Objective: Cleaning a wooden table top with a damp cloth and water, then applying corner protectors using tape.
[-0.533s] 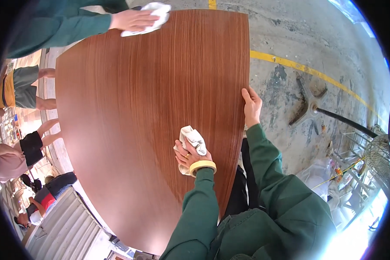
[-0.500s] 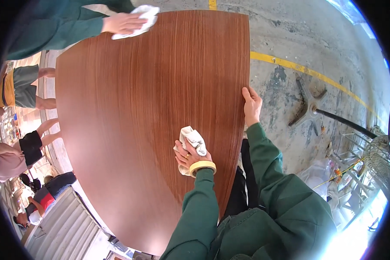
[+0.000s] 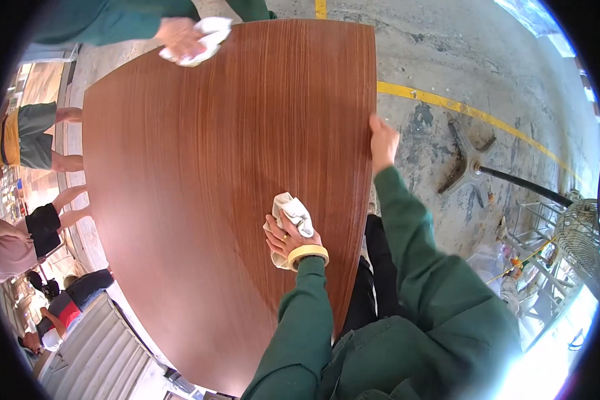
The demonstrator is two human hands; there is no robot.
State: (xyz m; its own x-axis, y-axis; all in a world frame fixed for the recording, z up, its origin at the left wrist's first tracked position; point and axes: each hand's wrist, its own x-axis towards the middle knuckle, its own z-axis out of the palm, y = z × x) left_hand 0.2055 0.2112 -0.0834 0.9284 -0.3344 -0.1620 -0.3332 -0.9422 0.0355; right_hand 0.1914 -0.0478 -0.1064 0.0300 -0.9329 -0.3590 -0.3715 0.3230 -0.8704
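Note:
A large brown wood-grain panel (image 3: 200, 160) lies in front of me. My left hand (image 3: 288, 237) presses a crumpled white cloth (image 3: 292, 212) against its surface, closed around the cloth. A ring is on one finger, and a roll of pale yellow tape (image 3: 309, 253) sits round that wrist like a bracelet. At the panel's right edge, my right hand (image 3: 384, 143) grips the board; part of its fingers is hidden by the edge.
Across the panel, a co-worker's hand (image 3: 180, 40) holds another white cloth (image 3: 210, 37) at the far left edge. A standing fan (image 3: 580, 230) with a cross-shaped base (image 3: 470, 167) is on the right, over concrete floor (image 3: 440, 60) with a yellow line. Several people are at left beyond the panel.
The co-worker's hand and cloth have moved slightly left along the far edge. My right hand has shifted a little farther up the panel's right edge. My left hand stays almost in place.

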